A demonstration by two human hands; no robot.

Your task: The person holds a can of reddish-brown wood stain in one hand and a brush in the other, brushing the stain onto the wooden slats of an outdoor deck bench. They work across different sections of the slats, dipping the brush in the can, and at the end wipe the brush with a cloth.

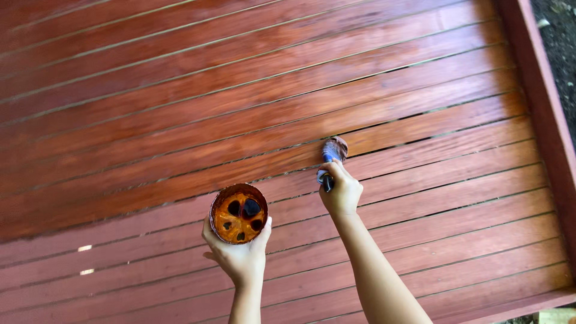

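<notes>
No labels, signs or screens show anywhere. The one package is a small round stain container, open-topped, held up over the red-brown deck boards. Its rim is smeared brown, and orange liquid with dark patches fills it.

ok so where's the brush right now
In the head view the brush is just right of centre, held in the right hand, its head pressed on the red deck boards, up and right of the stain cup.

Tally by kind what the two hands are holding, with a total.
Paintbrush, in the right hand: 1
Round stain-smeared container, in the left hand: 1
Total: 2
</notes>
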